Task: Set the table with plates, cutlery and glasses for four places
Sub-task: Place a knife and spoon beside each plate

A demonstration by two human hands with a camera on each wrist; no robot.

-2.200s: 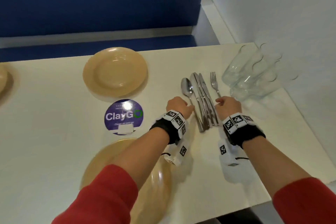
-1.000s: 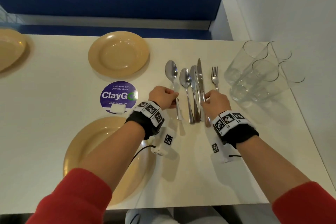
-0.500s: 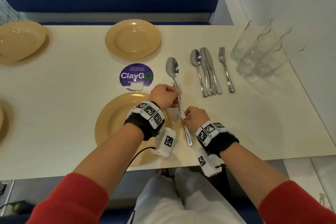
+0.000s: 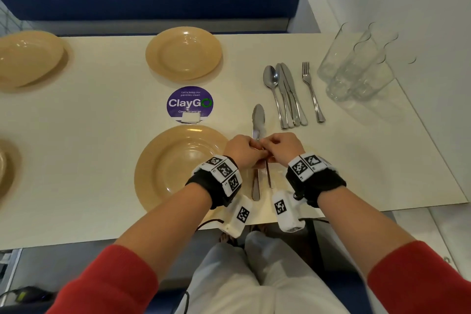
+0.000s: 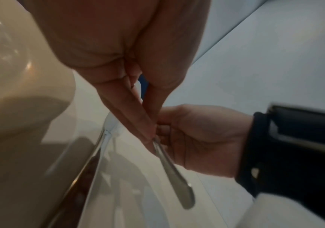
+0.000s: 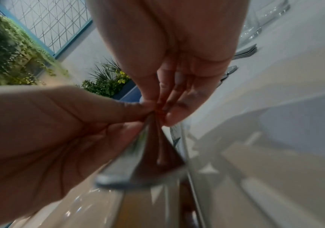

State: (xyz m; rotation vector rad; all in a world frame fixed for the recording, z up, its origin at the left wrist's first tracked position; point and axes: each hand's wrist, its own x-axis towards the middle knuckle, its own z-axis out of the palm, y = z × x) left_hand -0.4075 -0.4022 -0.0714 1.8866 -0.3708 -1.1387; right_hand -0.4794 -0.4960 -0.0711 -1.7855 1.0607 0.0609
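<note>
My left hand [image 4: 251, 148] and right hand [image 4: 270, 146] meet just right of the near tan plate [image 4: 178, 168], fingertips together. Between them they pinch a spoon [image 4: 258, 116], bowl pointing away, and a second thin cutlery piece [image 4: 268, 178] of a kind I cannot tell. Both handles stick out toward me under the hands. In the left wrist view my left fingers [image 5: 138, 123] pinch a metal handle [image 5: 175, 175] where the right hand [image 5: 200, 138] also touches. In the right wrist view the right fingertips [image 6: 175, 114] close on a blurred handle [image 6: 150, 154].
A spoon [image 4: 272, 81], two knives [image 4: 288, 94] and a fork [image 4: 311, 89] lie in a row at the right. Several glasses [image 4: 356, 69] stand by the wall. Plates sit at far centre [image 4: 183, 53], far left [image 4: 28, 58] and left edge [image 4: 2, 168]. A purple sticker [image 4: 190, 104] marks the table.
Both hands carried the spoon and the second piece from the cutlery row toward me and left, to beside the near plate. The hands have now closed together over the handles.
</note>
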